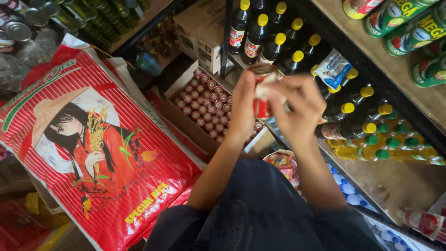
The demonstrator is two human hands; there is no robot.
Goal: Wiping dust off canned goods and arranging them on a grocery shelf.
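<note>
A small red-labelled tin can (261, 106) with a round metal top is held between both hands in the middle of the head view. My left hand (243, 106) grips its left side. My right hand (299, 108) wraps the right side, fingers curled over the top, with a bit of white cloth or paper (265, 89) pressed on the can. Below the hands sits an open cardboard box (179, 116) packed with several matching small cans (204, 104). Much of the held can is hidden by my fingers.
A big red striped rice sack (93, 148) lies at left. On the right, shelves (409, 176) carry dark bottles with yellow caps (274, 44), yellow oil bottles with green caps (385, 146) and green cans (409, 28). Jars (83, 18) and a carton (200, 32) stand behind.
</note>
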